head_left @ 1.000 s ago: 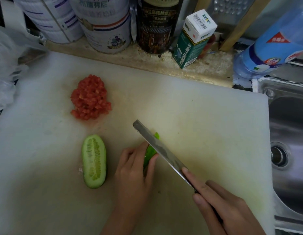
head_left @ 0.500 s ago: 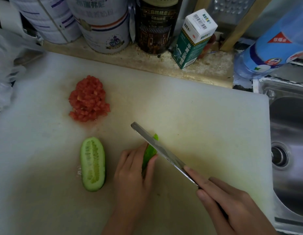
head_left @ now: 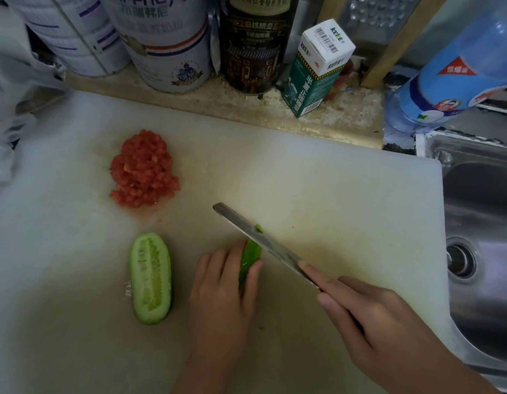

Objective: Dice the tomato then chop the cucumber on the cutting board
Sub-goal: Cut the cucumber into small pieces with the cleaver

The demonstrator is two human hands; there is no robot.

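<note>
Now: cucumber half pinned under the knife, sink close on the right

Down on the white cutting board (head_left: 332, 194), the left grip (head_left: 224, 288) curls its fingers and thumb round one cucumber half (head_left: 251, 255), holding it skin up against the board. The right grip (head_left: 368, 317) is clenched round the handle of the knife (head_left: 258, 237), forefinger lying along the back of the blade. The blade slants across the far end of that half, tip pointing up and left. A small green scrap (head_left: 259, 228) sits just beyond the blade.

The second cucumber half (head_left: 150, 278) lies cut side up to the left of the left grip, apart from it. The diced tomato (head_left: 143, 170) is heaped farther back on the left, well clear of the knife tip.

The widest bare stretch of board lies to the right of the blade and behind it. The board's right edge runs just beside the steel sink (head_left: 485, 194). Its far edge meets the speckled desk (head_left: 246, 109), where white tins (head_left: 167, 44), a dark can (head_left: 255, 44), a tilted green-and-white carton (head_left: 317, 69) and a leaning blue bottle (head_left: 451, 69) crowd the back. A clear plastic bag (head_left: 8, 123) lies at the board's left edge.
</note>
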